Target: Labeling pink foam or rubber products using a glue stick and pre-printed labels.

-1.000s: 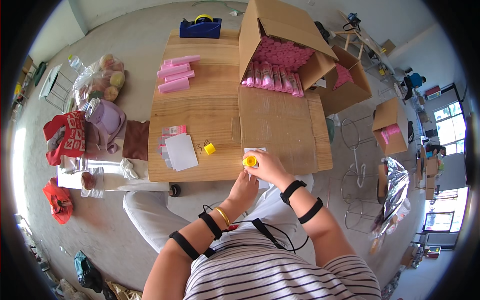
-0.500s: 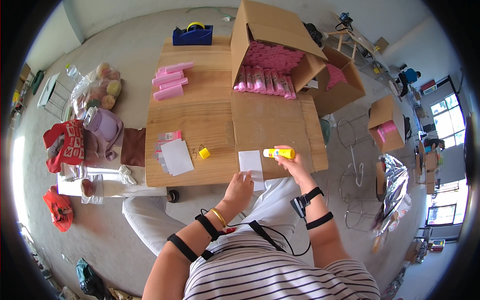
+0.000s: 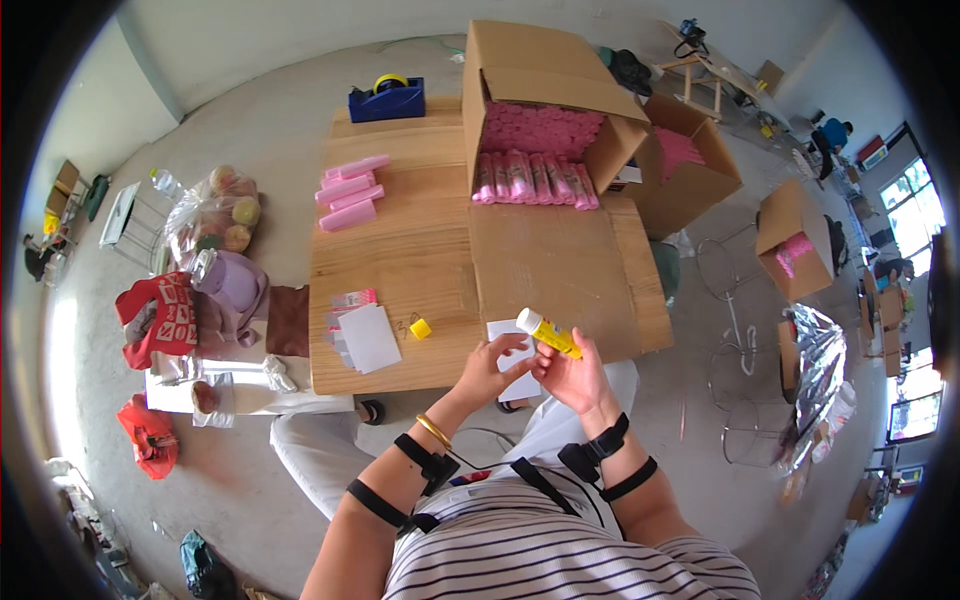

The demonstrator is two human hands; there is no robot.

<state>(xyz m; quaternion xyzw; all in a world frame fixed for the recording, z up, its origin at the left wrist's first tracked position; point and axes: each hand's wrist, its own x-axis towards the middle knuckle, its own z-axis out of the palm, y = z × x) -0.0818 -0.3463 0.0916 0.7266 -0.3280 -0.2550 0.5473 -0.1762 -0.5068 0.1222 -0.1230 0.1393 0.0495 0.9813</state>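
Observation:
My right hand grips a yellow glue stick near the table's front edge; its white end points up and to the left. Beside it, my left hand has its fingers apart, near the glue stick's lower side and over a white paper card. Both hands partly cover that card. To the left stands a small yellow cap, uncapped from any stick. Further left lies a pile of white cards, overlapping pink-and-grey printed slips.
Several pink rolls lie at the table's left. A blue tape dispenser stands behind them. An open carton at the back holds many pink packets. A brown cardboard sheet covers part of the wooden table.
My right hand has drawn the glue stick nearer and tilted it. My left hand has lifted off the card and moved toward my right hand. The whole view has shifted slightly.

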